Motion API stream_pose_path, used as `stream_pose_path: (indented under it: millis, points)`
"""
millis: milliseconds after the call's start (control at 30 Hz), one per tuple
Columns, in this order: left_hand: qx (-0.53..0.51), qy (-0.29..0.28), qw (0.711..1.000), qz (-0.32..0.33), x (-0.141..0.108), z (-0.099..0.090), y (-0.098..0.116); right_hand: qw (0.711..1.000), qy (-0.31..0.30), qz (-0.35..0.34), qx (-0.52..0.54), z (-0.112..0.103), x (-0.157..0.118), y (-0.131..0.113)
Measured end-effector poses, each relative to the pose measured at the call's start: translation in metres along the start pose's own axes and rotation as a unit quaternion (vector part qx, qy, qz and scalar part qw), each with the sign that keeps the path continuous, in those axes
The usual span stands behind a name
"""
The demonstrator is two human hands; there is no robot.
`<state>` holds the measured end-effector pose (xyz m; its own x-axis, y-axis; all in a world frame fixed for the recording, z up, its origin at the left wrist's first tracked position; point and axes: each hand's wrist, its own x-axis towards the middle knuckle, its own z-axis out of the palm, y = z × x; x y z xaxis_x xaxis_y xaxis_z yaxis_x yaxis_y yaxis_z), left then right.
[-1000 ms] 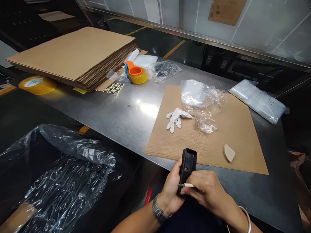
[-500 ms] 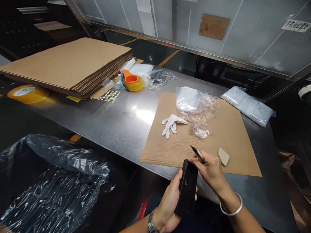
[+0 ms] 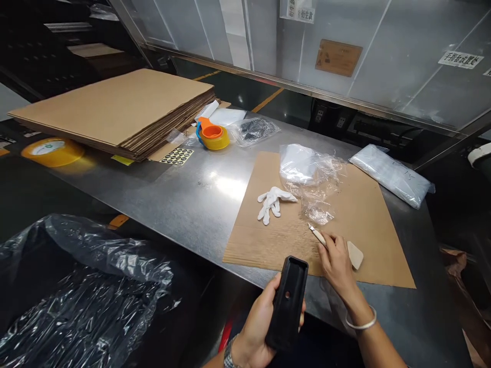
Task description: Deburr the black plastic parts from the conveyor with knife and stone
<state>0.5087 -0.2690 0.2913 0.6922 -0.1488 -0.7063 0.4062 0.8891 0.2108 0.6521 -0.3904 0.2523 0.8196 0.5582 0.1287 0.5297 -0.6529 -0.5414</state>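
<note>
In my left hand point(image 3: 258, 322) is a long black hollow part point(image 3: 288, 301), tilted so its open recess faces up, with a small round hole in the middle. Fingers wrap round it from both sides. My right hand point(image 3: 337, 263) grips a slim craft knife point(image 3: 316, 235) with a pale handle; its pointed tip aims up and left, apart from the black part. Just right of those fingers lies a beige block point(image 3: 355, 255) on the cardboard sheet point(image 3: 264, 245). A white glove point(image 3: 274, 203) rests further back on the same sheet.
Clear plastic bags point(image 3: 301, 166) lie on the cardboard. Left on the metal table point(image 3: 172, 204) are a cardboard stack point(image 3: 115, 105), an orange tape dispenser point(image 3: 212, 134), a tape roll point(image 3: 52, 152) and a sticker sheet point(image 3: 177, 156). A wrapped packet point(image 3: 391, 175) sits right; a plastic-lined bin point(image 3: 88, 286) stands lower left.
My right hand has moved away from the black part to the right, and the knife has turned. My left hand has tilted the black part, so its hollow inside now shows.
</note>
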Motion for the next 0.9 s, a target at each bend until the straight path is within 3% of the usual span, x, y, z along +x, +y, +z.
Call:
stream_pose_path:
  millis: [67,167,267,433,533,600,700,767,900]
  points:
    - [0.018,-0.001,1.0,-0.014,-0.001,-0.001,-0.001,0.99,-0.076,-0.07,0.092,-0.013,0.0,-0.017]
    - [0.042,-0.003,0.999,-0.032,-0.002,-0.002,-0.004,0.944,-0.191,-0.151,0.222,-0.027,0.003,-0.039]
    - [0.05,0.008,0.998,-0.043,-0.004,-0.003,-0.005,0.928,-0.225,-0.155,0.253,-0.031,0.008,-0.047]
    - [0.054,0.025,0.997,-0.042,-0.005,-0.004,-0.007,0.919,-0.241,-0.108,0.294,-0.031,0.008,-0.044]
    - [0.057,0.03,0.998,-0.02,-0.003,-0.005,-0.009,0.917,-0.246,-0.117,0.292,-0.032,0.006,-0.044]
    - [0.07,0.033,0.997,-0.012,-0.003,-0.005,-0.009,0.925,-0.227,-0.121,0.281,-0.031,0.006,-0.044]
    - [0.086,0.035,0.996,-0.003,-0.003,-0.004,-0.009,0.933,-0.191,-0.059,0.3,-0.028,0.004,-0.041]
    - [0.083,0.047,0.995,0.029,-0.005,-0.002,-0.007,0.935,-0.18,-0.021,0.306,-0.025,-0.002,-0.039]
    - [0.068,0.094,0.989,0.095,-0.006,-0.002,-0.007,0.951,-0.15,-0.011,0.27,-0.016,-0.028,-0.045]
